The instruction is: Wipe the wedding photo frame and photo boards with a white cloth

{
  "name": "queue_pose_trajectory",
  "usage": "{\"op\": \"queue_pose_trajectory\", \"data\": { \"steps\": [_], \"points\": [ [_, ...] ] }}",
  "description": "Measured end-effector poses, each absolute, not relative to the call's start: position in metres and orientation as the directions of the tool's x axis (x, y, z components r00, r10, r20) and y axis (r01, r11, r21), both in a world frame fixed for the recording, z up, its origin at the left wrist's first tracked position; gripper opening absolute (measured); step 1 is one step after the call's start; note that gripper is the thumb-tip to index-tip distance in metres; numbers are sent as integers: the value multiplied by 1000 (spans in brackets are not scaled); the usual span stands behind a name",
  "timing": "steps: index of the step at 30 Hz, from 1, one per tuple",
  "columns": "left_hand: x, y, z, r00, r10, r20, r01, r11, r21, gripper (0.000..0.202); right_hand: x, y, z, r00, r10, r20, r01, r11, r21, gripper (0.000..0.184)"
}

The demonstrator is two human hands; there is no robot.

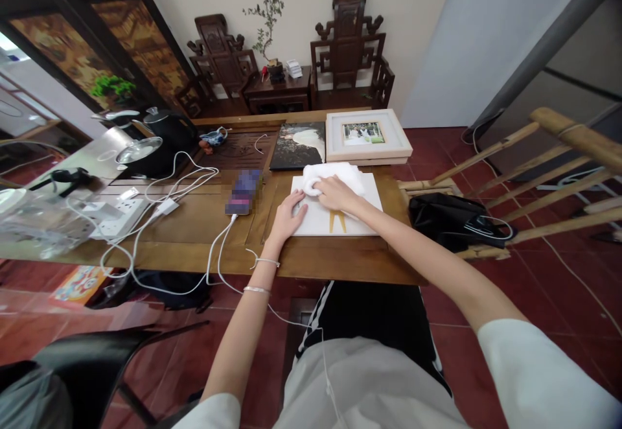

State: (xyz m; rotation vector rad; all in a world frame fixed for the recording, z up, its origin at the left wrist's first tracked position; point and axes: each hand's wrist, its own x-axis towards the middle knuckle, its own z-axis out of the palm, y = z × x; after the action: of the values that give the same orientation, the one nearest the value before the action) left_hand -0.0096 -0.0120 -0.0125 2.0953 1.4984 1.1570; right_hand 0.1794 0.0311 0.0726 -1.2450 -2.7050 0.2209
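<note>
A flat white board (311, 223) with a yellow forked shape (337, 221) on its face lies near the front edge of the wooden table. My right hand (337, 194) is closed on a folded white cloth (340, 173) and presses it against the board's upper part. My left hand (290, 214) lies with fingers stretched out at the board's left edge, touching it. The cloth and my right hand cover part of the board. Just behind are a dark photo panel (298, 146) and a pale framed photo (364, 133).
To the left, a phone (243, 192) is plugged into a white cable. Loose cables run to a power strip (119, 218). A glass-lidded pot (140, 153) and a kettle (170, 131) stand farther left. A bamboo chair (549, 176) holding a black bag (451, 220) is at right.
</note>
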Motion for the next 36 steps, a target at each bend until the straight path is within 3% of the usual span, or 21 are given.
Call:
{"op": "queue_pose_trajectory", "data": {
  "steps": [4, 9, 19, 24, 29, 33, 36],
  "points": [
    [-11, -13, -9, 133, 899, 416, 665, -393, 635, 32, 149, 42, 82, -662, 747, 51, 711, 648, -273, 36],
    [-12, -12, -10, 145, 901, 408, 665, -394, 634, 32, 138, 44, 93, -604, 797, 18, 770, 590, -244, 35],
    [-12, -13, -14, 145, 901, 410, 630, -403, 664, 34, 253, 35, 81, -462, 886, 30, 874, 461, -150, 42],
    [-11, -13, -14, 148, 897, 416, 634, -409, 656, 33, 289, -36, 55, -546, 837, 41, 831, 547, -104, 37],
    [-11, -12, -15, 147, 886, 440, 638, -425, 642, 33, 304, -102, 54, -659, 751, 37, 729, 650, -216, 35],
    [-11, -12, -15, 148, 884, 444, 641, -428, 637, 33, 307, -95, 59, -706, 707, 45, 675, 691, -258, 33],
    [-11, -12, -15, 147, 884, 443, 641, -427, 638, 33, 303, -61, 58, -675, 734, 73, 707, 672, -221, 32]
  ]
}}
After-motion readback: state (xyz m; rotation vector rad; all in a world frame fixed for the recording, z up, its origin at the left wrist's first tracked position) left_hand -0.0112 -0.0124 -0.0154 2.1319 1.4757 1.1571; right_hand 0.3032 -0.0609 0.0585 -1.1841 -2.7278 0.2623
